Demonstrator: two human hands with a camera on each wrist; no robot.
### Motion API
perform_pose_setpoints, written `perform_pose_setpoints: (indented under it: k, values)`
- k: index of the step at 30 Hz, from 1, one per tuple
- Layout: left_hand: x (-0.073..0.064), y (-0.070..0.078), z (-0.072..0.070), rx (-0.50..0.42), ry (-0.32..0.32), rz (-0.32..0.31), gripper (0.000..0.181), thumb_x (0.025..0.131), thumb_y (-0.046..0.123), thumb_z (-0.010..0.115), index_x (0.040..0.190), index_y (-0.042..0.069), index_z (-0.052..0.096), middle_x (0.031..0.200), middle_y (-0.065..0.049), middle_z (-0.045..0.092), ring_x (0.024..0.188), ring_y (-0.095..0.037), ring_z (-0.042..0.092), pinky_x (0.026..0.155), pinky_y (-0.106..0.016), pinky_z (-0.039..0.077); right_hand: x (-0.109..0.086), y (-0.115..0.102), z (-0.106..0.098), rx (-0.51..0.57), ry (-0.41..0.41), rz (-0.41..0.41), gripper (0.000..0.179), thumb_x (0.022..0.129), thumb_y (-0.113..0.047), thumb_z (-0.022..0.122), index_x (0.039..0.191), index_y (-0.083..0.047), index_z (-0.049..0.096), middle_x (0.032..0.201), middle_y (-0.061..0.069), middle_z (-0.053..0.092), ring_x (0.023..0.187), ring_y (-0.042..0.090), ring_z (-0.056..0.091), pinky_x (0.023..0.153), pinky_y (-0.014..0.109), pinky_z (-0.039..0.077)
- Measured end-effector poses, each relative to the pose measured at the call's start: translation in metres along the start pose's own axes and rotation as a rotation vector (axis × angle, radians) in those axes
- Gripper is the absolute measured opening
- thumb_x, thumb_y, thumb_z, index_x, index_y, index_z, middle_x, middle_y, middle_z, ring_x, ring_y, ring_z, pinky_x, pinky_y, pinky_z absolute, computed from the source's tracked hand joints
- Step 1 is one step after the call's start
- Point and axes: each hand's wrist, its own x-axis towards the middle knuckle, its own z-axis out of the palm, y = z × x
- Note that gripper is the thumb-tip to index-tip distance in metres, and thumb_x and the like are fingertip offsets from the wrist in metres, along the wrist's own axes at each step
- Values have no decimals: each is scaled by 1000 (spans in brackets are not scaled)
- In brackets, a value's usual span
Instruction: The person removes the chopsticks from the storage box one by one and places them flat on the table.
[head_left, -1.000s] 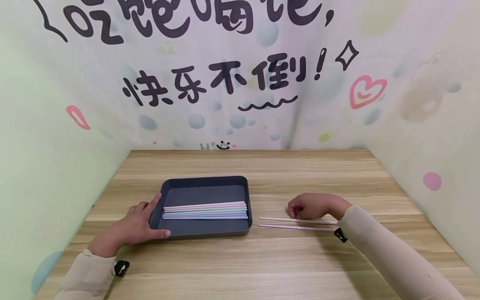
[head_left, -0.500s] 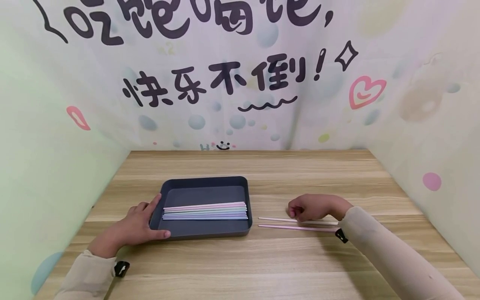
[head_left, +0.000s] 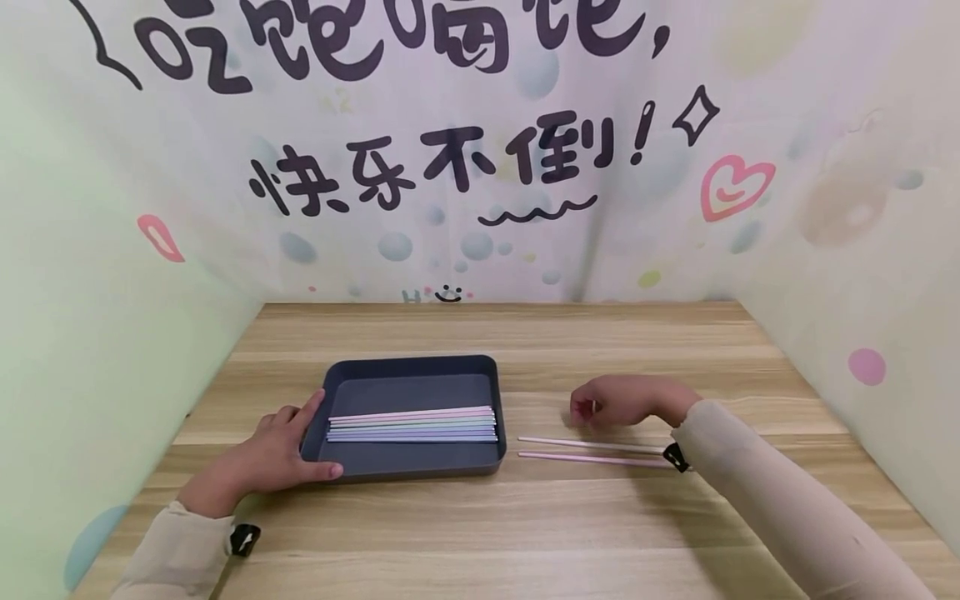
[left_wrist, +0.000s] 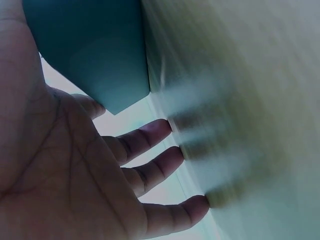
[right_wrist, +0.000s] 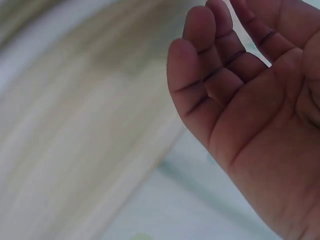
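Note:
My left hand (head_left: 277,450) rests against the left side of a dark grey tray (head_left: 416,367), its thumb at the near-left corner and its index finger along the left rim. In the left wrist view, the other fingers (left_wrist: 155,172) extend past the tray's corner (left_wrist: 100,60). Several pastel chopsticks (head_left: 412,425) lie side by side inside the tray. To the right, a cream chopstick (head_left: 585,445) and a pink chopstick (head_left: 592,458) lie on the table. My right hand (head_left: 618,402) hovers just beyond them, fingers loosely curled and nothing visible in them; its palm (right_wrist: 270,125) shows in the right wrist view.
The wooden table (head_left: 465,533) reaches back to a printed cloth wall (head_left: 450,242) with lettering. Pale walls close in the left and right sides. The right sleeve (head_left: 787,500) covers the right ends of the two loose chopsticks.
My right hand has lifted slightly away from the cream chopstick, toward the back. Both loose chopsticks stay on the table. The left hand keeps its place at the tray.

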Motion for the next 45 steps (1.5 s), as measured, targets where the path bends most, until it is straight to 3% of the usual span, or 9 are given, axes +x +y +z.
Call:
perform_pose_setpoints:
  k: [16, 32, 38, 45]
  values:
    - [5, -1, 5, 12, 3, -13, 126, 73, 70, 74, 157, -2, 14, 134, -37, 40, 120, -58, 37, 92, -65, 40, 60, -61, -38, -163, 34, -47, 11, 94, -10, 62, 105, -11, 66, 87, -5, 60, 79, 12, 54, 71, 32, 46]
    - [4, 0, 5, 4, -8, -14, 126, 73, 69, 75, 157, -2, 13, 135, -38, 39, 121, -58, 36, 92, -65, 40, 122, -107, -33, -284, 24, -178, 22, 97, -15, 64, 117, -6, 67, 92, -3, 61, 84, 12, 54, 80, 31, 45]
    - [4, 1, 3, 14, -4, -14, 124, 74, 67, 76, 157, -2, 13, 135, -39, 37, 120, -59, 36, 91, -65, 40, 142, -120, -31, -258, 13, -208, 26, 96, -14, 66, 122, -7, 66, 100, -4, 62, 89, 12, 55, 81, 29, 45]
    - [2, 3, 0, 19, -9, -22, 124, 74, 65, 76, 156, -2, 13, 135, -40, 37, 120, -60, 35, 90, -65, 40, 162, -130, -25, -141, -6, -202, 29, 96, -12, 65, 125, -5, 65, 110, 3, 65, 96, 12, 57, 84, 28, 46]
